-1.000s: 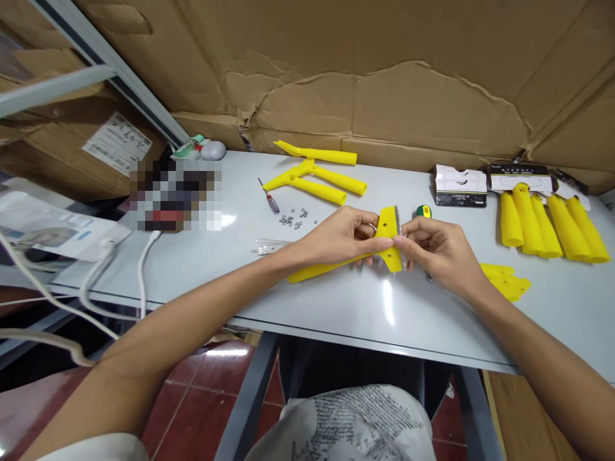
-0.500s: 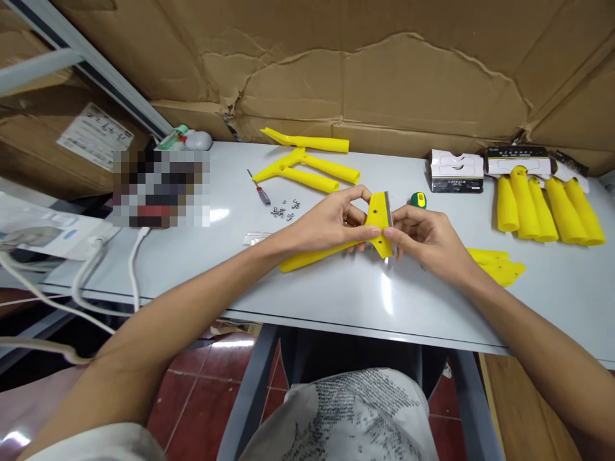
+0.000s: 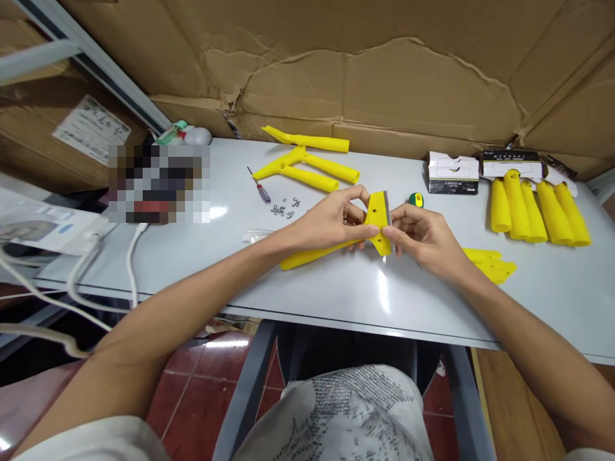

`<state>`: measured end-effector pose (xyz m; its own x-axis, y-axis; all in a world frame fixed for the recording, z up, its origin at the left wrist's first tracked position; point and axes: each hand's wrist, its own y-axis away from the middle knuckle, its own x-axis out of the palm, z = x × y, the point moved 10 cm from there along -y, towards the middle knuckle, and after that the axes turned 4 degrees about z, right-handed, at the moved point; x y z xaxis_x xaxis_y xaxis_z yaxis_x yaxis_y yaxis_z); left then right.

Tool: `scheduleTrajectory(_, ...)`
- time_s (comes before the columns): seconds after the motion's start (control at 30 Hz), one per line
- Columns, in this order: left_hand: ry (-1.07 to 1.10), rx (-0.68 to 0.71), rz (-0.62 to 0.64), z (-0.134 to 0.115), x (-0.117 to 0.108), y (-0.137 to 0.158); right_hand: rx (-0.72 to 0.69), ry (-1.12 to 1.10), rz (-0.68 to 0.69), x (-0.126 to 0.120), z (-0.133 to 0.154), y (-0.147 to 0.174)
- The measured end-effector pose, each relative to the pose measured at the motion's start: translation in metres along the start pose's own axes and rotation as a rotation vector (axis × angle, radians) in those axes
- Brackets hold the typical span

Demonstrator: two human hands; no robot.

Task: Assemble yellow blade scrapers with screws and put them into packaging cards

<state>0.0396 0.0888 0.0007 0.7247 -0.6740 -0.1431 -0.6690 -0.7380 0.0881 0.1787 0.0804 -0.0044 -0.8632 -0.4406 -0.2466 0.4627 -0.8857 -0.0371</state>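
Observation:
A yellow scraper (image 3: 377, 211) with a metal blade (image 3: 388, 208) along its right edge is held over the table, its handle slanting down to the left. My left hand (image 3: 336, 221) is closed round its neck, thumb flat on the yellow head. From the right, my right hand (image 3: 423, 234) pinches the blade edge, its thumb tip beside the left thumb. Two dark holes show in the head. A small screwdriver (image 3: 262, 192) and several loose screws (image 3: 284, 208) lie beyond my left forearm.
Several yellow scraper handles (image 3: 307, 169) lie at the back. Flat yellow pieces (image 3: 492, 266) rest right of my right hand, near a green and yellow handle end (image 3: 416, 200). White-black boxes (image 3: 451, 173) and yellow handles (image 3: 519, 208) stand at the right. Cables (image 3: 132, 262) hang at the left.
Both hands keep their hold on the scraper, which has barely moved. The view has shifted slightly, so the things at the right sit a little further left.

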Motion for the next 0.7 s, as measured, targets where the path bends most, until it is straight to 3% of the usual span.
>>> scheduleTrajectory(0.17, 0.002, -0.036, -0.047, -0.002, -0.002, 0.001, -0.031, 0.042, -0.094, -0.009, 0.000, 0.002)
scheduleTrajectory(0.37, -0.051, 0.061, -0.083, -0.014, -0.010, 0.002, -0.088, 0.072, -0.161, -0.014, 0.011, 0.008)
scheduleTrajectory(0.53, -0.077, 0.116, -0.077, -0.021, -0.012, 0.004, -0.099, 0.085, -0.146, -0.016, 0.014, 0.009)
scheduleTrajectory(0.7, -0.279, 0.181, -0.091, -0.024, -0.010, 0.003, -0.077, 0.086, -0.074, -0.019, 0.015, 0.005)
